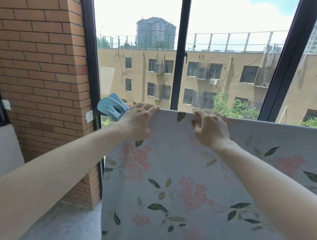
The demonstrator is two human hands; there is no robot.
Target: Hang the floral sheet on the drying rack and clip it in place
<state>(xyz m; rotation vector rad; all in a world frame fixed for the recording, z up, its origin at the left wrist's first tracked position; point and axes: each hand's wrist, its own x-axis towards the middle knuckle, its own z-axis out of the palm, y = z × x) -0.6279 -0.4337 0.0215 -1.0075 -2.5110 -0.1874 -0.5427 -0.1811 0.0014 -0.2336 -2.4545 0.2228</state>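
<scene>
Both hands, left hand (136, 120) and right hand (209, 129), grip the pale floral cotton sheet (177, 179) draped over a hidden rail; blue plastic clip (112, 106) apparently already fastened; next clip wanted rightward.

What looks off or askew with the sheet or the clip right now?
Nothing stands out. The floral sheet hangs flat, its top edge level. The left hand and right hand grip that edge, and the blue clip sits at its left end.

left hand (137, 121) and right hand (209, 129) raised, fingers (151, 107) curled
</scene>
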